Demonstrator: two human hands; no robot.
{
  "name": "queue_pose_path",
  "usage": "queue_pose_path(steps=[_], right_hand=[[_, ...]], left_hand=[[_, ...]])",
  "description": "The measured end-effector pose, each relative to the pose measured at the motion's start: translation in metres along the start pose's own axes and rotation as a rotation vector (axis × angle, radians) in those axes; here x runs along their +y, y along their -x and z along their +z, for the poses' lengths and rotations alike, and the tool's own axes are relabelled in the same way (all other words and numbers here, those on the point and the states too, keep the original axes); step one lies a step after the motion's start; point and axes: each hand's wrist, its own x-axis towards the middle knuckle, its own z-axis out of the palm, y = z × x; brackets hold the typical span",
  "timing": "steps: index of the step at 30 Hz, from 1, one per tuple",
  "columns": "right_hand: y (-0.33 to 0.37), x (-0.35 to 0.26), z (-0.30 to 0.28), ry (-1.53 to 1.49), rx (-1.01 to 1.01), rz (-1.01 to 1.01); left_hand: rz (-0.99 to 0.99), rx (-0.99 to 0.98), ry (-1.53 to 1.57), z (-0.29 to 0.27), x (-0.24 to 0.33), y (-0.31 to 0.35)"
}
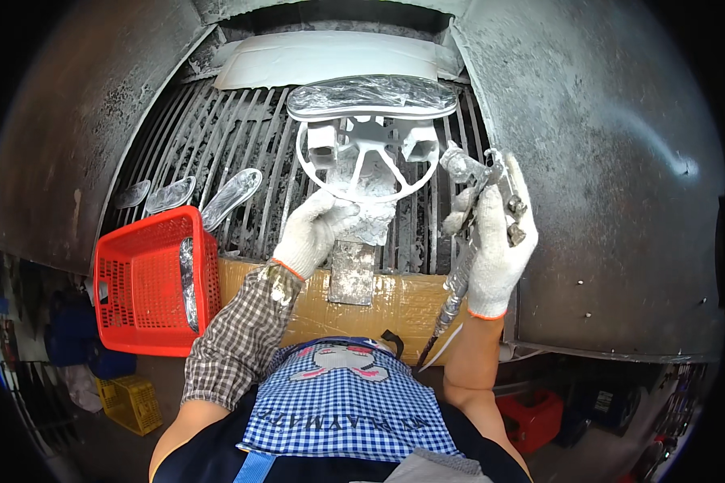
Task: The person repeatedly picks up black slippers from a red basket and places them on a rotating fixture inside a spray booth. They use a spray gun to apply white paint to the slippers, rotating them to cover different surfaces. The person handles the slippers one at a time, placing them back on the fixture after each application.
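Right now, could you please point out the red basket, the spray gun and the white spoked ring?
Red basket (pixel 209 270): head view, on its right wall.
Spray gun (pixel 464 166): head view, on its front end.
White spoked ring (pixel 370 199): head view, lower rim.

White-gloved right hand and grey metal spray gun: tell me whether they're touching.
Touching. The head view shows the white-gloved right hand wrapped around the grey metal spray gun, visible on both sides of it.
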Motion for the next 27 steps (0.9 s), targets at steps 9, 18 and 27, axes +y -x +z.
queue_pose_path(steps=[9,18,27], right_hand=[[-0.013,-0.004,-0.014,0.021,0.056,-0.014],[-0.016,-0.021,-0.025,0.048,0.149,-0.101],[0.007,-0.028,-0.031,0.029,0.135,-0.053]], left_hand=[[0.039,0.039,0.040,-0.016,0.009,-0.002],[0.095,0.058,0.018,-0.028,0.023,-0.005],[0.107,0.089,0.015,-0.040,0.051,-0.018]])
